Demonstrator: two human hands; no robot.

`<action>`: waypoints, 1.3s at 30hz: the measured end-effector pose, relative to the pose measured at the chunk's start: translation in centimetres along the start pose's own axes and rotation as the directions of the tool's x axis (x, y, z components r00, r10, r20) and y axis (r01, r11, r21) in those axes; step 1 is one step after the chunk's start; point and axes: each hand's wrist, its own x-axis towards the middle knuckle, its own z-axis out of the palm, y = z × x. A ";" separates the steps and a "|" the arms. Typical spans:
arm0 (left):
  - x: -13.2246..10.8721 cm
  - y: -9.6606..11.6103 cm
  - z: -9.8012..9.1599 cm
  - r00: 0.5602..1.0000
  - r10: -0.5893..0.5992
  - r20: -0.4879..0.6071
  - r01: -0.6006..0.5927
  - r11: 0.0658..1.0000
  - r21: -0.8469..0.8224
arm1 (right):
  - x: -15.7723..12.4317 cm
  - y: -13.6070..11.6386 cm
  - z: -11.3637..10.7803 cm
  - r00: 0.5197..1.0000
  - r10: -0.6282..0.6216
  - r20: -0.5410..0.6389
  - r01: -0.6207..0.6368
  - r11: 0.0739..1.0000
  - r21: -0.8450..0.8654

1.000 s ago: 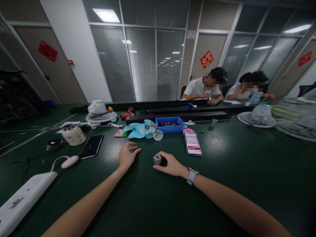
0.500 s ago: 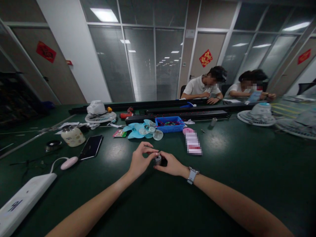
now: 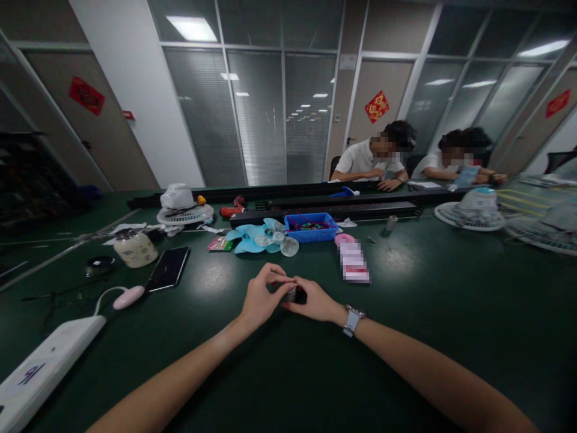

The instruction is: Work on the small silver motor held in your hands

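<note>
On the green worktop point(image 3: 288, 373), between the person's two hands, is one small metal cylinder point(image 3: 291, 294), partly hidden. The left hand point(image 3: 261, 293), well apart from it a second ago, has come across to its top, so both hands now meet there. The right hand point(image 3: 314, 300) pinches its sides between thumb and fingers; whether the left pinches anything I cannot tell. Beyond lie one blue tray point(image 3: 315, 235), one set of light-blue fan blades point(image 3: 247, 237), one phone point(image 3: 168, 269) and, farther right, one more cylinder point(image 3: 391, 224).

The cylinder point(image 3: 292, 294) is grey, the tabletop point(image 3: 288, 376) dark green
</note>
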 end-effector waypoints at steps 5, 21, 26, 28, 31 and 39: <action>0.1 0.2 -0.2 0.999 0.009 0.039 -0.009 1.000 0.013 | 0.0 0.1 0.0 1.000 -0.023 0.013 0.023 0.999 0.032; 0.1 -0.2 -0.1 0.999 -0.035 0.040 0.037 0.997 -0.068 | -0.1 -0.2 -0.2 1.000 -0.006 0.016 0.006 1.000 0.008; 0.3 -0.4 -0.1 0.997 -0.065 0.044 0.069 0.994 -0.080 | -0.1 0.0 -0.1 0.999 -0.026 0.021 0.026 1.000 0.017; 0.3 -0.3 -0.2 0.997 -0.053 0.051 0.056 0.997 -0.062 | -0.1 0.0 -0.1 1.000 -0.025 0.017 0.025 1.000 0.017; 0.3 -0.3 -0.3 0.996 -0.007 0.092 0.013 0.998 -0.056 | -0.1 0.1 0.0 1.000 -0.010 0.007 0.010 1.000 0.009; 0.5 -1.0 -0.5 0.993 -0.027 0.112 0.040 0.993 -0.109 | -0.1 -0.3 -0.2 1.000 -0.015 0.018 0.015 0.999 0.031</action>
